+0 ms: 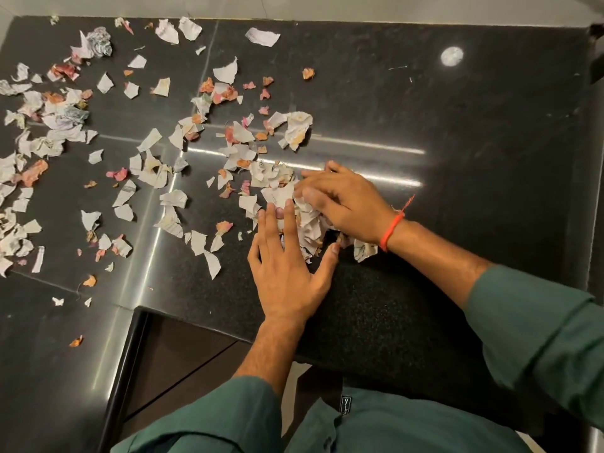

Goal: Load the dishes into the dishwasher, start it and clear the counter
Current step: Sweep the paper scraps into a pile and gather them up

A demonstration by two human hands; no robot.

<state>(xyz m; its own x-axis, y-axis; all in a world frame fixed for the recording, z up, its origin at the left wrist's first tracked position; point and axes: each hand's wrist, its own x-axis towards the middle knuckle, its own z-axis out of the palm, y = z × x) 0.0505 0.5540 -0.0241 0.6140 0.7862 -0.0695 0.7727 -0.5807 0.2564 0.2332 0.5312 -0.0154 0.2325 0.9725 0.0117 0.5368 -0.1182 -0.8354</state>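
Note:
Torn white paper scraps and orange-pink petal bits lie scattered over the black stone counter, thickest at the left and middle. A gathered heap of scraps sits near the counter's front edge between my hands. My left hand lies flat with straight fingers against the heap's left side, thumb at its near edge. My right hand, with a red thread at the wrist, rests on the heap from the right, fingers loosely bent over the paper.
A crumpled paper ball lies at the back left. A pale wall runs behind the counter. The counter's front edge steps back at the left, with a dark cabinet front below. A dark object sits at the right edge.

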